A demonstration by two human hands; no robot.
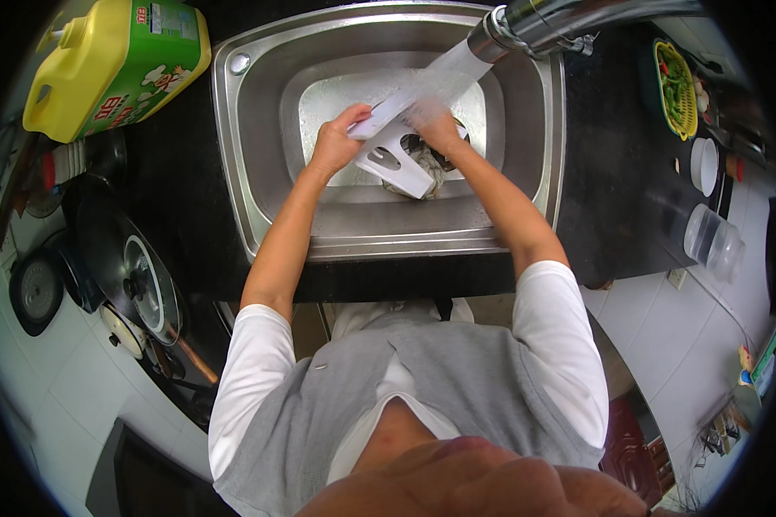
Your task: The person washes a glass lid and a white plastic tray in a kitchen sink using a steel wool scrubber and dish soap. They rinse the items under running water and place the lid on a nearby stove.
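Observation:
A stainless steel sink (401,226) lies before me, with water running from the metal faucet (491,32) at its upper right. My left hand (339,139) grips the left end of a white plastic piece with cut-out openings (398,165), tilted under the stream. Blurred by the water, my right hand (432,123) is at the upper right part of the same piece; its fingertips are hard to make out. Beneath the piece, a wet, wrinkled cloth (434,171) rests in the basin, beside a dark round object at the drain area, partly hidden.
A large yellow jug with a green label (113,71) stands left of the sink. Further left are a wok with a glass lid (145,284) and other pans. On the right sit a yellow basket of green vegetables (679,90), a white bowl (704,167) and a clear plastic container (713,242).

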